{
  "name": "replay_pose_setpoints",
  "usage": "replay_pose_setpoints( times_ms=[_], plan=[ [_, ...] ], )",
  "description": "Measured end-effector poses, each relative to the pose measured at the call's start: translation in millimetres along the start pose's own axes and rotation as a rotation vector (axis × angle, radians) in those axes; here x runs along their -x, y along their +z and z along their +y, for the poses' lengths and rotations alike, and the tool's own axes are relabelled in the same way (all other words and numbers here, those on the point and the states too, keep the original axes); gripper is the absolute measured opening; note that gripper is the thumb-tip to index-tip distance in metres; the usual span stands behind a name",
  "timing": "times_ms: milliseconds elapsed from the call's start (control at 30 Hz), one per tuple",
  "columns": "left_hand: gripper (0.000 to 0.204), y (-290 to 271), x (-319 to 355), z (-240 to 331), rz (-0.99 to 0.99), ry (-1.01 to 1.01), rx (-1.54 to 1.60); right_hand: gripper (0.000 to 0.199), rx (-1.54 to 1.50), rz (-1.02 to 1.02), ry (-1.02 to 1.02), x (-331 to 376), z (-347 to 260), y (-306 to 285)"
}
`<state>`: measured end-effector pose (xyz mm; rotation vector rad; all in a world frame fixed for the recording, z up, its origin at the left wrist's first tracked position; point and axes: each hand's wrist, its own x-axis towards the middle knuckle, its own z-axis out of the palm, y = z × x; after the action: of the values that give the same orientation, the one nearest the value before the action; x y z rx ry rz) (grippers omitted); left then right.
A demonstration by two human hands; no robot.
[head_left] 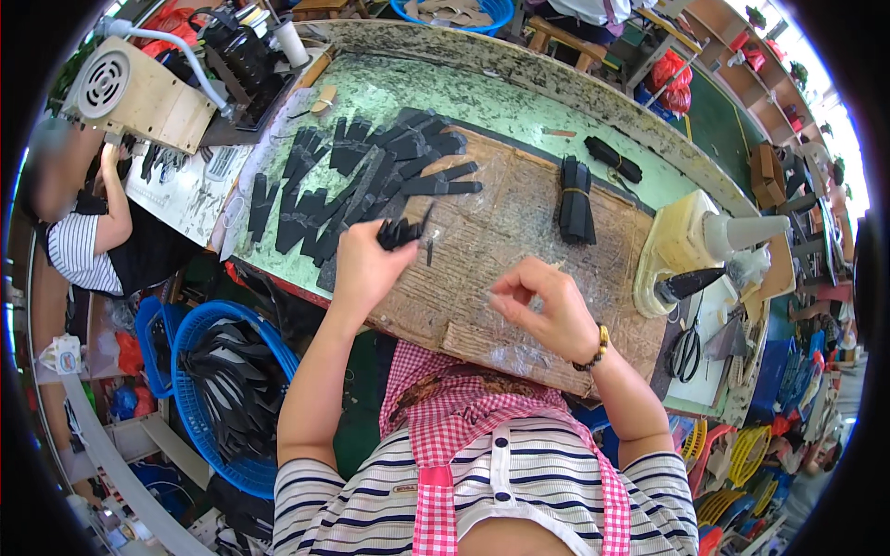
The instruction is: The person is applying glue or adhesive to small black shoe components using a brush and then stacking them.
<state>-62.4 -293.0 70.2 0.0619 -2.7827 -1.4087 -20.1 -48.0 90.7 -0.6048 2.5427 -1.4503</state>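
Note:
A small bunch of black strips point(399, 233) is gripped by my left hand point(363, 269), above the left part of a worn brown board point(464, 296). One strip sticks up out of the bunch, and a short black piece point(429, 253) is beside it. My right hand point(549, 298), a beaded bracelet at its wrist, hovers over the board's middle with fingers curled and thumb near the forefinger; whatever may be between the tips is too small to make out. Many flat black strips point(362, 176) lie in overlapping groups on the green tabletop point(362, 83) beyond my left hand.
Banded black strips point(576, 202) and a dark roll point(614, 159) lie at the far right. Nearer right are a yellowish glue container point(675, 243) with a nozzle bottle and black scissors point(686, 352). A blue basket point(199, 408) of black pieces stands at lower left. Another person works by a machine point(139, 93).

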Motion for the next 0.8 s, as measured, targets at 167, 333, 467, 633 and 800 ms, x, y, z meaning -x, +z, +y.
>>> replay_pose_setpoints(
  times_ms=[167, 333, 467, 633, 800],
  plan=[
    [0.020, 15.8, 38.3, 15.9, -0.243, -0.270, 0.732, 0.027, -0.622, 0.028, 0.218, -26.0, 24.5, 35.8],
    [0.016, 17.0, 47.8, 13.3, -0.224, -0.216, 0.659, 0.020, -0.612, -0.096, 0.322, -23.9, 19.4, 27.0],
    [0.015, 12.0, 52.6, 3.2, -0.132, -0.302, 0.699, 0.024, -0.454, -0.074, 0.468, -19.3, 33.7, 18.4],
    [0.021, 19.3, 63.4, -0.7, -0.072, -0.290, 0.842, 0.026, 0.614, 0.318, 0.037, -9.0, 18.8, 34.8],
    [0.020, 20.8, 73.0, 14.5, -0.097, -0.251, 0.797, 0.026, 0.190, 0.310, -0.342, -10.4, -16.4, 21.5]
  ],
)
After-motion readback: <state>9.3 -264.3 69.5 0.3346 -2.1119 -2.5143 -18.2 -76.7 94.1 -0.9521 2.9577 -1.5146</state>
